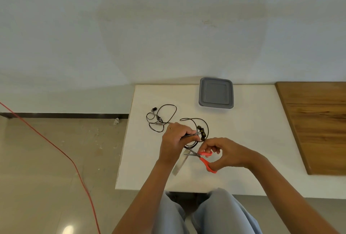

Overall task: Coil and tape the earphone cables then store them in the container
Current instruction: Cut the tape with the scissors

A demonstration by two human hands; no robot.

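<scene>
Now the left hand (175, 140) grips a coiled earphone cable (191, 145); the right hand (224, 154) holds red scissors (205, 162).

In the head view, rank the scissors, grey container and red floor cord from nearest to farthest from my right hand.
1. Scissors, in the right hand's grip.
2. Grey container, ahead, farther back.
3. Red cord, far left on the floor.
</scene>
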